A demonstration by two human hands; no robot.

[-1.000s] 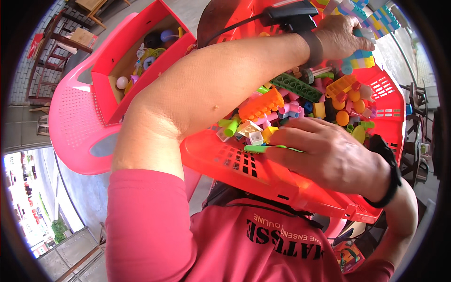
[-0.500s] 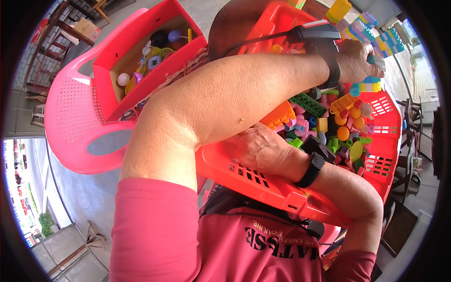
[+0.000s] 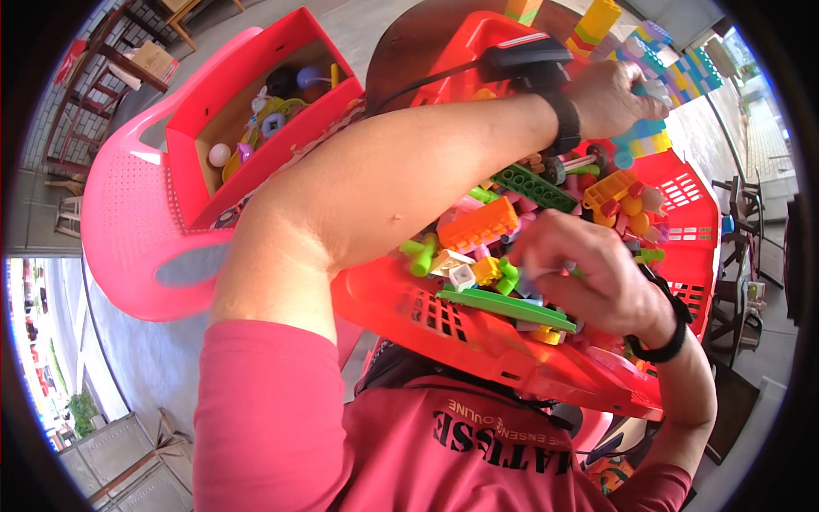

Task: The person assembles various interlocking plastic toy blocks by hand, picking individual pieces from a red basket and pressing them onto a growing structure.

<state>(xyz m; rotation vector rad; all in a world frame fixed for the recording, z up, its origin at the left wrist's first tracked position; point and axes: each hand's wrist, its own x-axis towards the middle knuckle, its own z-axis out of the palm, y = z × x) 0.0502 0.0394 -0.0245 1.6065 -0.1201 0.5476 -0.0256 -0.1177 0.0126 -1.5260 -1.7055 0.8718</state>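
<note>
My left hand (image 3: 610, 98) reaches across to the far right, fingers closed round toy building blocks; a grey-white one shows at its fingertips. Just below that hand are light blue and yellow blocks (image 3: 644, 141). Beyond it rises a blue, purple and yellow block structure (image 3: 674, 68); whether it joins the held blocks cannot be told. Over the red plastic basket (image 3: 401, 320) is my right hand (image 3: 593, 273), fingers bent together and blurred; what they pinch is too smeared to name. Beneath lie loose blocks, among them an orange one (image 3: 478, 224), a dark green one (image 3: 536, 188) and a long green piece (image 3: 508, 309).
At left, a pink plastic chair (image 3: 119, 230) bears a red box (image 3: 183, 162) with balls and small toys. A dark round table (image 3: 409, 43) stands behind the basket, a yellow block stack (image 3: 593, 26) near its right side. Wooden furniture stands along the far edges.
My right hand has come out from under the left forearm and moved right, uncovering the long green piece and blocks around it. The left hand has shifted slightly left, still on the blocks.
</note>
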